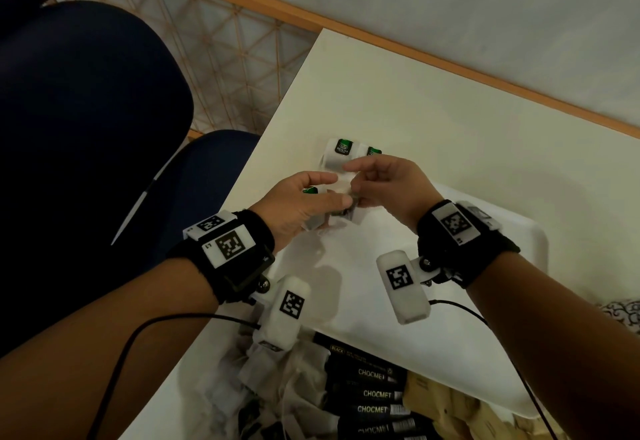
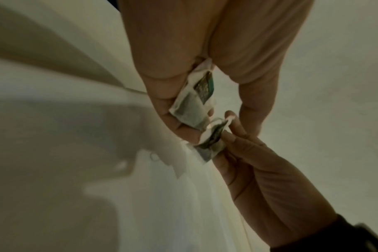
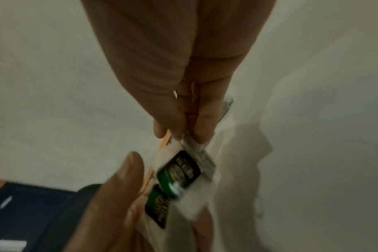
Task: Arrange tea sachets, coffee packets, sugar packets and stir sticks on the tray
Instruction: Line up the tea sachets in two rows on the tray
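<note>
Between both hands: tea sachets [image 1: 341, 194] pinched by left hand [image 1: 298, 206] fingers, right hand [image 1: 384, 185] fingers.

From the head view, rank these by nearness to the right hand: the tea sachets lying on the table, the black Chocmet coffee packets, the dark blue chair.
1. tea sachets lying on the table: just beyond the right hand.
2. Chocmet coffee packets: at the near edge, below the wrists.
3. dark blue chair: far left, off the table.
</note>
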Available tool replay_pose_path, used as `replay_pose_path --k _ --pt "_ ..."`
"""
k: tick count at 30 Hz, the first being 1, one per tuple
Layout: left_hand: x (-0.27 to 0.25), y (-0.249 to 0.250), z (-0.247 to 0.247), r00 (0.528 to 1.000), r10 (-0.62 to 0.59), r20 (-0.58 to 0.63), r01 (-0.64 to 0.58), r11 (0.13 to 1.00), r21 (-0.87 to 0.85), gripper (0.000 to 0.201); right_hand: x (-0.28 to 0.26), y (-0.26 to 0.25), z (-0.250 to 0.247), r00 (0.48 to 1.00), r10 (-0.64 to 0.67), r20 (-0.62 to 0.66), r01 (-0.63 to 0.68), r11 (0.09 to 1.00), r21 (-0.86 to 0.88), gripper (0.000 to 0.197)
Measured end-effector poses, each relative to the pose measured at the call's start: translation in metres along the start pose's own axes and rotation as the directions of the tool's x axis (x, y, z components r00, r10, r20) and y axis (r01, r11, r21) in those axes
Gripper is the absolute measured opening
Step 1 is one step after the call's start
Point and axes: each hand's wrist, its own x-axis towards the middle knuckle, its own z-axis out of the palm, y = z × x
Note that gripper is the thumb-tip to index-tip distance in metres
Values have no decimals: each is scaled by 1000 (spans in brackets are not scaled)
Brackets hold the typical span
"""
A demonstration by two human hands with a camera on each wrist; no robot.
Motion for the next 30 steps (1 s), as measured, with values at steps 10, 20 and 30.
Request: replay_pose_path --k 10,20,30 --pt "-1 -1 1 997 19 -74 -15 998 57 10 -4 -4 -3 999 0 -48 1 1000 25 17" --pt "-1 0 -5 988 91 -127 -68 983 173 5 0 -11 -6 990 -136 41 140 872 -469 13" --pt "1 2 -21 982 84 -166 -87 996 -12 35 36 0 1 988 -104 -116 67 956 -287 27"
